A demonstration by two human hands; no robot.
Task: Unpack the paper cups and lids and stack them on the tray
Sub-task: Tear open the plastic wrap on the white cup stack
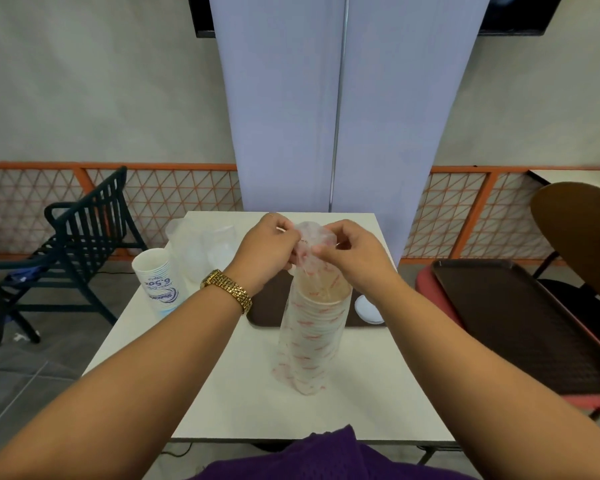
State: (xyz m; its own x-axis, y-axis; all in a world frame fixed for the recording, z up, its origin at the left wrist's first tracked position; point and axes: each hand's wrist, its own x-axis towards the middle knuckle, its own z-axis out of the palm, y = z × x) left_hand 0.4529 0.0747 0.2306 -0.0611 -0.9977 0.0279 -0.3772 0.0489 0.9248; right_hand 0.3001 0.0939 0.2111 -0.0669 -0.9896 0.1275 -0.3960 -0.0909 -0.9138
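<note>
A tall stack of paper cups in a clear plastic sleeve with red print (pixel 309 344) stands upright on the white table (pixel 222 393). My left hand (pixel 267 251) and my right hand (pixel 350 258) both pinch the bunched top of the sleeve above the cups. Behind the sleeve lies a dark brown tray (pixel 267 303), mostly hidden by my hands. A small stack of white lids (pixel 369 310) sits at the tray's right end. A second packed stack of white cups with blue print (pixel 156 282) stands at the left table edge.
Clear plastic packs, perhaps lids (pixel 201 247), lie at the table's back left. Another brown tray (pixel 523 323) rests on a red table to the right. A dark slatted chair (pixel 80 233) stands left, and a brown chair (pixel 582 230) right.
</note>
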